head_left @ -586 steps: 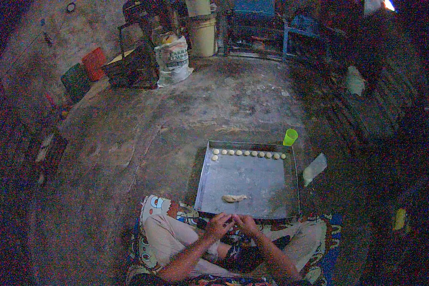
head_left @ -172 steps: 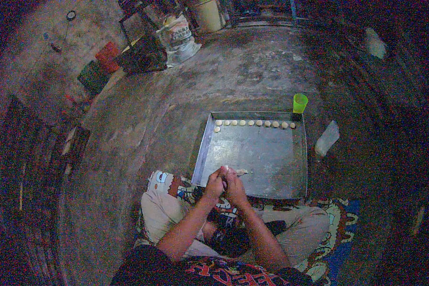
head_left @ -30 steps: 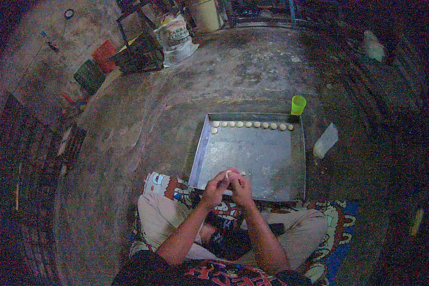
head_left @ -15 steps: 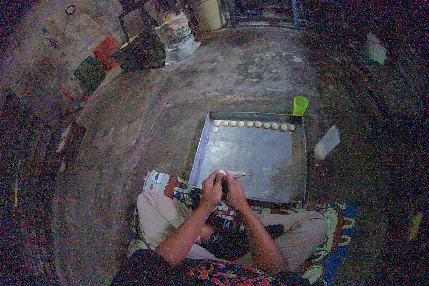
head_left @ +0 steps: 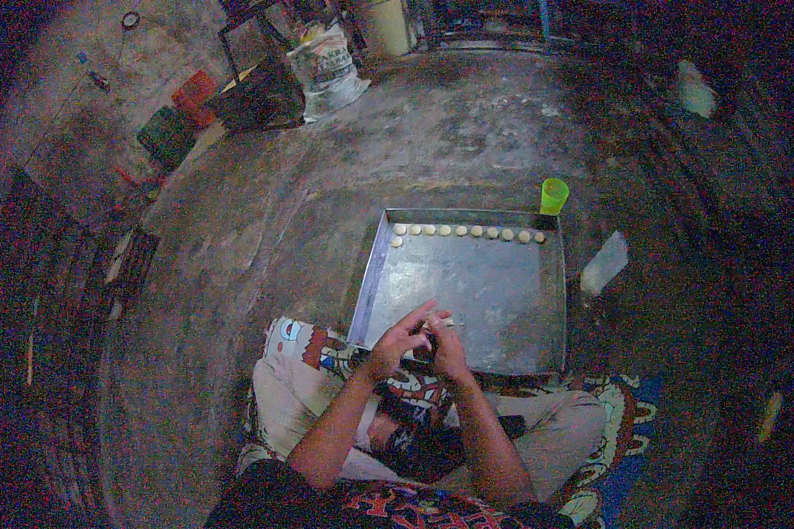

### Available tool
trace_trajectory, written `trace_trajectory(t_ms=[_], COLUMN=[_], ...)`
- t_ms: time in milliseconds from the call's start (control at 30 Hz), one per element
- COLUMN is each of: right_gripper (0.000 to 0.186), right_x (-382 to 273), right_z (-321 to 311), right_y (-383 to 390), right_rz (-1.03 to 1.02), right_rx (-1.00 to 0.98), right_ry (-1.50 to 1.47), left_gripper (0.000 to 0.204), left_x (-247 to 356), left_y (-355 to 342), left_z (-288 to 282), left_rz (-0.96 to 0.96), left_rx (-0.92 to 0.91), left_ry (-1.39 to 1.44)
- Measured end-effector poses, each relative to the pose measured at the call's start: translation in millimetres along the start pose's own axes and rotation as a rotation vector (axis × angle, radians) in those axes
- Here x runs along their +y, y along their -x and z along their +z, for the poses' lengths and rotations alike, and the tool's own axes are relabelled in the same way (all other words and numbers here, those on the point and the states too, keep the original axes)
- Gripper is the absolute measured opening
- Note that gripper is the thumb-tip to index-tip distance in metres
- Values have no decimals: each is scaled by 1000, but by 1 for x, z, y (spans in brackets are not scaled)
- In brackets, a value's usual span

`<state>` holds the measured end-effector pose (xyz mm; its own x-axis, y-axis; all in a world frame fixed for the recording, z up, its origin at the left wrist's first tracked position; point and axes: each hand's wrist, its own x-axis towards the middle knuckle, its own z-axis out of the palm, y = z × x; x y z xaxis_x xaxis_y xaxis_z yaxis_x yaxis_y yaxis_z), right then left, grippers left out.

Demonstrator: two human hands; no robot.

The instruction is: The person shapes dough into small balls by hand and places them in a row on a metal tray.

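In front of me lies a large shallow metal tray [head_left: 503, 291]. Small round pale dough pieces [head_left: 476, 231] line its far edge in a row, and a single dough piece [head_left: 397, 242] sits just below the row's left end. My left hand [head_left: 399, 342] is over the near edge, its fingers stretched toward the upper right. Close beside it, my right hand [head_left: 450, 348] has its fingers bent inward, meeting the left fingers. A bit of pale dough [head_left: 450, 324] shows at the right fingertips. What lies between the palms is mostly hidden.
A bright green cup [head_left: 554, 196] stands by the tray's far right corner. Right of the tray lies a whitish packet [head_left: 604, 264]. A white sack [head_left: 328, 75], a red crate [head_left: 194, 97] and a green crate [head_left: 166, 137] are at the far left. A patterned mat [head_left: 622, 414] lies under my legs.
My hands were pinched together around pale dough; now the left fingers have spread and extended forward, and the hands overlap differently. The dough pieces in the row have not moved.
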<state>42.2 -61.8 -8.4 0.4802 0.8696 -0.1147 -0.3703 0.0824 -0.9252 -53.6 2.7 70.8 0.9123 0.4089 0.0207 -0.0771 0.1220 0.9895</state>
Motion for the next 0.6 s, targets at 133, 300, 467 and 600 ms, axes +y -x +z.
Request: trace_trajectory(t_ms=[133,300,467,600], right_gripper=[40,41,44,46], right_x=[-16,-29,-28,-15], right_z=[-7,5,10,0], right_y=[5,12,16,7], right_rz=[-231,-203,-69,84], right_rx=[-120,-76,-1,-16], right_ry=[477,172,130,146], left_gripper=[43,29,22,24], left_x=[-19,-16,-19,-39], left_y=[6,3,0,1], left_z=[-16,-8,10,5], left_rz=[-160,-116,-43,9], left_rx=[74,237,427,486], left_ry=[-110,-391,-469,-749])
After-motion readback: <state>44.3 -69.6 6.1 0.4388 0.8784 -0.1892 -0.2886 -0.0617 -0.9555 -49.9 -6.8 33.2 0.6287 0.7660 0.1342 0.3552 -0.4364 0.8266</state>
